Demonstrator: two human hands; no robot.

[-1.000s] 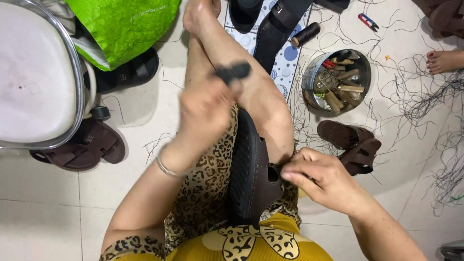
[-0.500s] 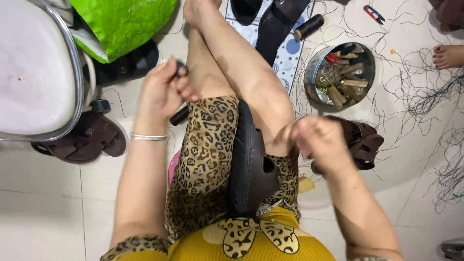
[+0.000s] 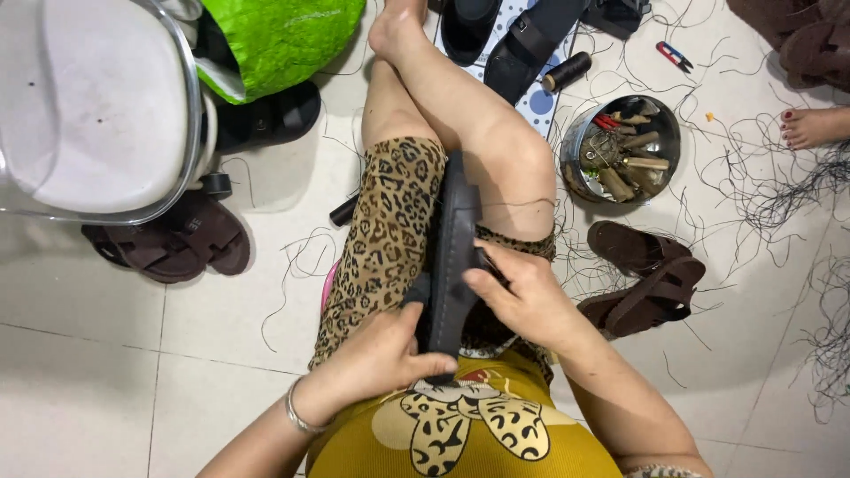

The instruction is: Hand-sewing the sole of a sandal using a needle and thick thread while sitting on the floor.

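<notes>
The left hand (image 3: 390, 350) and the right hand (image 3: 522, 296) are both gripping a black sandal (image 3: 456, 257) in the middle of the frame. The fingers are curling around its near end. The sandal is standing on its edge between the person's legs, touching the spotted shorts (image 3: 390, 230). To the right, two brown sandals (image 3: 646, 274) are lying on the floor (image 3: 106, 372). Above them, a round metal tin (image 3: 620, 146) is holding tools. Loose black threads (image 3: 779, 195) are lying all around.
</notes>
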